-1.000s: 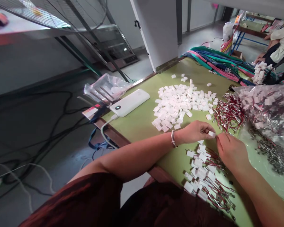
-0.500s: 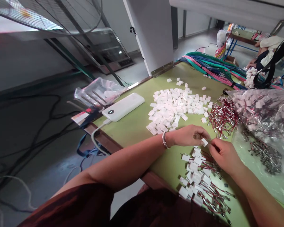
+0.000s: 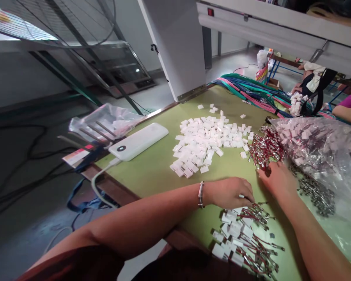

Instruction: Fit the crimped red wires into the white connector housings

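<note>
My left hand (image 3: 232, 192) is low over the near group of white connectors with wires (image 3: 232, 226). Its fingers are curled, and a white connector housing (image 3: 242, 196) shows at its fingertips. My right hand (image 3: 280, 182) reaches to the near edge of a pile of short red wires (image 3: 266, 146) with metal ends. Thumb and forefinger touch that edge; whether they pinch a wire is hidden. Left of the wires lies a broad heap of loose white housings (image 3: 197, 144).
A white power bank (image 3: 139, 141) with a cable lies at the table's left edge. On the right are a clear plastic bag (image 3: 318, 136) of connectors and a heap of metal-ended wires (image 3: 317, 195). Long wire bundles (image 3: 251, 91) lie at the back. Another person's arm (image 3: 349, 113) shows at far right.
My hands have moved apart. The left came down toward the wired connectors with the white housing; the right went forward to the red wires. The camera view has shifted.
</note>
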Demonstrator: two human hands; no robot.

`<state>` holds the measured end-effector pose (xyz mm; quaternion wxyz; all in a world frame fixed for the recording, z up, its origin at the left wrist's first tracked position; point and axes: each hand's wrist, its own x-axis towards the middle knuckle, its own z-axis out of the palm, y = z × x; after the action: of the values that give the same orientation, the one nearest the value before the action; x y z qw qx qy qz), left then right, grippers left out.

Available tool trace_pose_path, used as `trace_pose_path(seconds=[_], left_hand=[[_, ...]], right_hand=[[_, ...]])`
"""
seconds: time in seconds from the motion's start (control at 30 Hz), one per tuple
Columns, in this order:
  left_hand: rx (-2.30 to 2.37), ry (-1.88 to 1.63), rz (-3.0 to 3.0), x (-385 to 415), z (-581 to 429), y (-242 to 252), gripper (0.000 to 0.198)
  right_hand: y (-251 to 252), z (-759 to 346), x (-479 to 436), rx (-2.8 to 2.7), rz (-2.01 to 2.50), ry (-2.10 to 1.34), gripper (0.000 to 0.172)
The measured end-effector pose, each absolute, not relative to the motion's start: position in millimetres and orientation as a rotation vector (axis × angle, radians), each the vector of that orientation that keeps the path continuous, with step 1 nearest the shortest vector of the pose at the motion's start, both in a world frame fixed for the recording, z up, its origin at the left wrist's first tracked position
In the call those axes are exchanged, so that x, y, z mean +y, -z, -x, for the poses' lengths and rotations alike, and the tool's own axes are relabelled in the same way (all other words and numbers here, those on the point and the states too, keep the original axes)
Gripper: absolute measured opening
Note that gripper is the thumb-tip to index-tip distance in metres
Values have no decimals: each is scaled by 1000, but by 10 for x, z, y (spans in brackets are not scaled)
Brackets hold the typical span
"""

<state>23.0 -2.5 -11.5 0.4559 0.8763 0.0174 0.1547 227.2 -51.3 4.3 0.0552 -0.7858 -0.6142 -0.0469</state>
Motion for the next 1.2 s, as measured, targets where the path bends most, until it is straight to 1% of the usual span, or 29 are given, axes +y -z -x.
trace_pose_path(seconds=[0.1, 0.2, 0.27, 0.37, 0.47, 0.63, 0.73, 0.93, 1.07, 1.2], left_hand=[[61, -331, -2140, -30, -211, 83, 19], [96, -315, -2108, -14, -200, 65, 18], [136, -338, -2081, 9, -198, 54, 17], [247, -400, -2046, 60, -200, 2, 16], [383, -428, -1988, 111, -226, -93, 19], [620, -321, -1729, 127, -383, -162, 19], [703, -286, -1495, 106, -508, -122, 19], [598, -336, -1110, 84, -581, 44, 19], [526, -338, -1066, 104, -508, 140, 22], [407, -383, -1131, 117, -458, 100, 35]], right_hand=[[6, -2288, -480, -1782, 2341, -52, 21], [-18, -2455, -469, -1698, 2242, -278, 23], [-53, -2589, -465, -1667, 2191, -331, 25], [-88, -2698, -457, -1606, 2115, -344, 34], [-71, -2672, -445, -1542, 2061, -283, 40], [-75, -2596, -467, -1668, 2031, -227, 35], [-163, -2650, -512, -1605, 2059, -169, 36], [-282, -2736, -559, -1474, 2034, -104, 36], [-325, -2651, -581, -1191, 1853, -262, 37], [-343, -2455, -614, -1040, 1626, -479, 35]])
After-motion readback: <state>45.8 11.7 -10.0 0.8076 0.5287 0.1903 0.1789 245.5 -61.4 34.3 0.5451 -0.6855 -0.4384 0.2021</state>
